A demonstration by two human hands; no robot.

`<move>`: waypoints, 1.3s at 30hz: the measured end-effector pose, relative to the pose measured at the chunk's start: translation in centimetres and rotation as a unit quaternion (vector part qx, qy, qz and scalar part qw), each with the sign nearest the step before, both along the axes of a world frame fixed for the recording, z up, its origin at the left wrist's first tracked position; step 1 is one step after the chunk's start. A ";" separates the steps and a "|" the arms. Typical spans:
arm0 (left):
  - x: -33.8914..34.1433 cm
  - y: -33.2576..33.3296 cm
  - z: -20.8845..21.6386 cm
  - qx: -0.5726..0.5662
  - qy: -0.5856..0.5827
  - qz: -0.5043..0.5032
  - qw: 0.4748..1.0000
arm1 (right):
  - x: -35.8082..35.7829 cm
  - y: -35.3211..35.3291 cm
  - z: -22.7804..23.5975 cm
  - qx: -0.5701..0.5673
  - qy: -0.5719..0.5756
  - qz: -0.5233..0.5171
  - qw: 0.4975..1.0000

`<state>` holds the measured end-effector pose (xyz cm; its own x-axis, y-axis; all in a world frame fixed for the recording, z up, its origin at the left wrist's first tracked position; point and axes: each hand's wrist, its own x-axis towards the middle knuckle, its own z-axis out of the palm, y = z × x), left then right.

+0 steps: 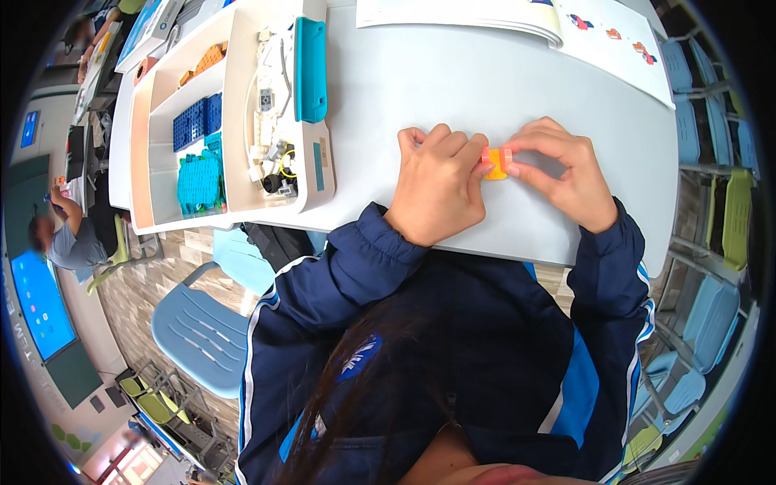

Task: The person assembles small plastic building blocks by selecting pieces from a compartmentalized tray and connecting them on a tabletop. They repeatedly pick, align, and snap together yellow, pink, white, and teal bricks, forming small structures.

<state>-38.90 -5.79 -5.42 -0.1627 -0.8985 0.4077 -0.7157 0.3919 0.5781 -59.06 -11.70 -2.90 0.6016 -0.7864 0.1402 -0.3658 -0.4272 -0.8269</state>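
Note:
A small yellow-and-orange block piece (495,164) with reddish-pink parts at its sides is held just above the grey table (404,89), near its front edge. My left hand (440,179) pinches it from the left, thumb and forefinger closed on it, the other fingers curled. From the right, my right hand (566,166) grips its other side between thumb and forefinger. The fingertips cover parts of the piece, so its exact shape cannot be made out.
On the left stands a white sorting tray (234,105) with blue bricks (194,120), teal bricks (200,182) and white and grey parts. A teal lid-like bin (310,71) rests on its right side. An open booklet (602,40) lies at the back right. Blue chairs (198,335) surround the table.

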 end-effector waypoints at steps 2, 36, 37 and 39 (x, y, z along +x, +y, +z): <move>-0.1 0.0 0.0 -0.006 -0.002 0.001 1.000 | 0.1 -0.2 0.1 -0.055 0.006 0.005 0.998; 0.2 0.0 -0.5 0.033 0.041 -0.001 0.999 | -0.5 -0.8 -1.2 -0.098 0.046 0.079 0.991; 0.2 0.0 -0.5 0.029 0.037 -0.001 0.999 | -0.5 -0.7 -1.3 -0.103 0.048 0.078 0.990; 0.2 0.1 -0.2 0.022 0.016 0.000 1.000 | -0.5 -0.6 -1.1 -0.119 0.049 0.073 0.989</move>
<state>-38.71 -5.72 -5.67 -0.1510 -0.9159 0.3719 -0.6964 0.3656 0.6175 -59.55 -12.33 -4.03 0.7264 -0.6416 0.2462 -0.3587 -0.6596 -0.6606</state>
